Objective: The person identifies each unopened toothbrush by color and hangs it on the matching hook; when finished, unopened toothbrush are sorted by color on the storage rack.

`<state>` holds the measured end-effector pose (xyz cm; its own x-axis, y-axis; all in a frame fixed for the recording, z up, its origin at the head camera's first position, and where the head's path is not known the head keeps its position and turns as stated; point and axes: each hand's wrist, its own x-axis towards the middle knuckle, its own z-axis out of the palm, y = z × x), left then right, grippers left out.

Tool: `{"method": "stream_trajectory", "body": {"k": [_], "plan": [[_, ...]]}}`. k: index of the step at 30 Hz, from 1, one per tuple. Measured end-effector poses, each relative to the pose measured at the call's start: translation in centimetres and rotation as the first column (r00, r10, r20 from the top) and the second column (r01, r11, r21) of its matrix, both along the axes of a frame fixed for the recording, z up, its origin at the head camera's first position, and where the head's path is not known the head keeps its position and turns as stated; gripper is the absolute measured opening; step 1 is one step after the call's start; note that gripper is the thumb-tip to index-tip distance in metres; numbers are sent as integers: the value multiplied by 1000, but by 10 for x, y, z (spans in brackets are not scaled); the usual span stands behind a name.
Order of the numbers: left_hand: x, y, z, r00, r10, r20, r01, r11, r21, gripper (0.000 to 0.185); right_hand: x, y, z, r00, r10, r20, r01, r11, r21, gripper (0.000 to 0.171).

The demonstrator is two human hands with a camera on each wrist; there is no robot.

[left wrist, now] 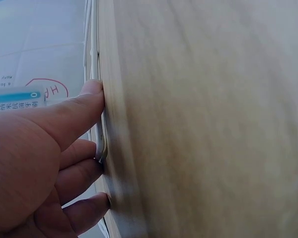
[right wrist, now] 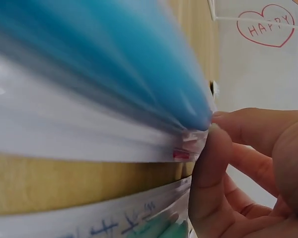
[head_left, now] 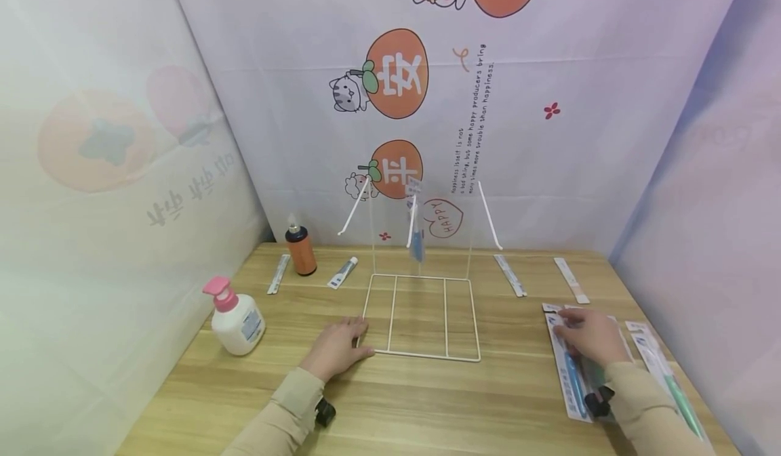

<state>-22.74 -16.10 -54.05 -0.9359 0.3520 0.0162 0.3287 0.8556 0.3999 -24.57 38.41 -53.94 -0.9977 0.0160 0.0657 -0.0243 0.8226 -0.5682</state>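
Note:
A white wire rack (head_left: 421,356) with three hooks stands on the table. My left hand (head_left: 337,349) holds the front left corner of its base, thumb on the front wire and fingers by the side wire. A packaged blue toothbrush (head_left: 417,242) hangs from the middle hook. At the right, my right hand (head_left: 590,335) pinches the upper part of another packaged blue toothbrush (head_left: 573,383) between thumb and forefinger, as the right wrist view shows. Beside it, partly hidden by hand and sleeve, lies a packaged green toothbrush (right wrist: 171,228).
Another packaged green toothbrush (head_left: 682,402) lies at the right edge. Behind are slim packets (head_left: 510,276), one more slim packet (head_left: 571,281), a small tube (head_left: 343,273) and a left packet (head_left: 278,274). A pink-topped pump bottle (head_left: 239,327) and an orange bottle (head_left: 302,251) stand left.

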Motion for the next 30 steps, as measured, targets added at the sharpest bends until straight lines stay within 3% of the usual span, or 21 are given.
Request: {"method": "stream_trajectory", "body": {"k": [8, 20, 27, 30], "plan": [[-1, 1, 2, 1000, -2, -9, 2, 1000, -2, 67, 4, -5, 7, 998, 24, -63, -22, 999, 30, 54], [0, 1, 1, 1000, -3, -10, 3, 1000, 10, 67, 8, -19, 18, 987, 39, -153, -43, 999, -26, 51], [0, 0, -1, 1000, 2, -6, -2, 1000, 16, 66, 10, -61, 49, 973, 31, -230, -60, 991, -118, 49], [-1, 0, -1, 1000, 0, -2, 0, 1000, 24, 66, 11, -88, 63, 934, 44, -354, -100, 985, -140, 43]]}}
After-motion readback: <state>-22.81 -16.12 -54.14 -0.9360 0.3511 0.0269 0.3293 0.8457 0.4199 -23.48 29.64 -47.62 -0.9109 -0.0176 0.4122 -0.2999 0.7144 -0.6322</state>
